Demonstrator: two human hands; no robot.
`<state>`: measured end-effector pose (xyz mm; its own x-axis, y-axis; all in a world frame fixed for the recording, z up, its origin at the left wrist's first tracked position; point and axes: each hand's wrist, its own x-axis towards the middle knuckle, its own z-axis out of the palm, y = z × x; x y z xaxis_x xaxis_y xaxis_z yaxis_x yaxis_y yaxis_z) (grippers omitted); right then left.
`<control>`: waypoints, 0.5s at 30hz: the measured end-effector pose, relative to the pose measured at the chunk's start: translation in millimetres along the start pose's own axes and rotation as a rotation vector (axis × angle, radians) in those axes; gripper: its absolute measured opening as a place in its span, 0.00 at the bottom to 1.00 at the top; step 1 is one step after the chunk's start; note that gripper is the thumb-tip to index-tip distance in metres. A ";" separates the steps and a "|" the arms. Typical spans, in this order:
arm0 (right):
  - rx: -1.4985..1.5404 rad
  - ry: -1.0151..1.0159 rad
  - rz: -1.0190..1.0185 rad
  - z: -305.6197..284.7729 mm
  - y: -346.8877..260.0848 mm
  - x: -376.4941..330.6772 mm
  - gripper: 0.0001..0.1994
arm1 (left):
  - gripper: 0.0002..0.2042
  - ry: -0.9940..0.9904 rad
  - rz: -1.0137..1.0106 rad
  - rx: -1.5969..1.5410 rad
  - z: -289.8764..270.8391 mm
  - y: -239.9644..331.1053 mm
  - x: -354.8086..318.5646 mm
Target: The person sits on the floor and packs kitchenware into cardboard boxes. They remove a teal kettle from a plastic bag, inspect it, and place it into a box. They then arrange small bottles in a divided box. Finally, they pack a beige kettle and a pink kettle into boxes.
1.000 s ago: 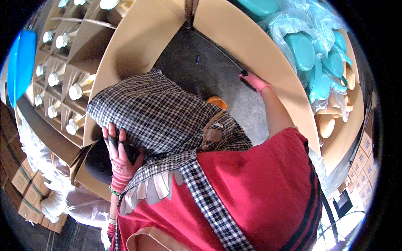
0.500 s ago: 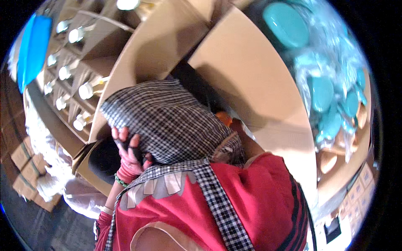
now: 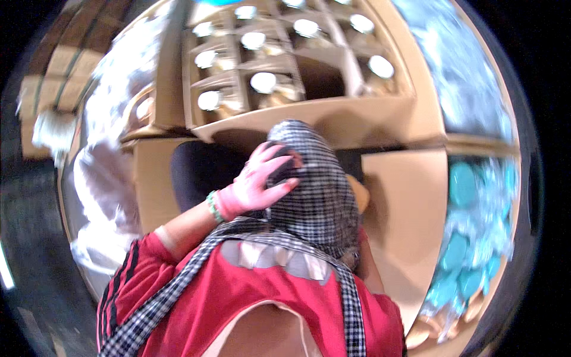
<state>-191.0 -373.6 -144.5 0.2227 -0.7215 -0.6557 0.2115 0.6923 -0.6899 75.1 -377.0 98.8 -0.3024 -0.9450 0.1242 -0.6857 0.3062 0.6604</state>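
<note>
My left hand [image 3: 260,183], in a pink glove with dark patches on the fingers, lies against the black-and-white checked apron [image 3: 315,196]. Its fingers are apart and it holds nothing I can see. The apron bulges up over my lap. Past the apron's right side, my right forearm [image 3: 372,271] shows with a bit of pink cuff, but the right hand's fingers are hidden behind the cloth. A yellow-orange thing [image 3: 358,193] peeks out beside the apron there; its kind and whether the right hand holds it cannot be made out.
Ahead stands a divided carton [image 3: 309,116] with several white-capped bottles [image 3: 263,82]; one cell near its front holds no bottle. Cardboard flaps [image 3: 404,208] surround my lap. At right, a box holds teal plastic parts [image 3: 462,184] in clear film. Plastic bags [image 3: 101,184] lie left.
My view has swung left, so the bottle carton now sits straight ahead. My left hand has gone from the apron's lower edge to lying over its top. The yellow-orange thing remains beside the apron.
</note>
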 end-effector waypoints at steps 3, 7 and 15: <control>0.101 -0.161 -0.164 43.3 -75.2 -7.1 0.15 | 0.24 0.053 -0.106 -0.216 -8.2 -8.5 -3.0; -0.349 -0.287 -0.247 109.9 -174.8 -51.9 0.12 | 0.48 0.218 -0.305 -1.171 -22.2 -6.4 -14.1; -1.019 -0.602 -0.726 241.4 -172.8 -112.6 0.19 | 0.25 0.413 -0.344 -1.176 -111.0 -47.2 -92.4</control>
<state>-22.9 -408.3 122.5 0.7895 -0.6137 -0.0062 -0.2669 -0.3343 -0.9039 208.9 -316.8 138.4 0.1428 -0.9845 -0.1022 0.3673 -0.0432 0.9291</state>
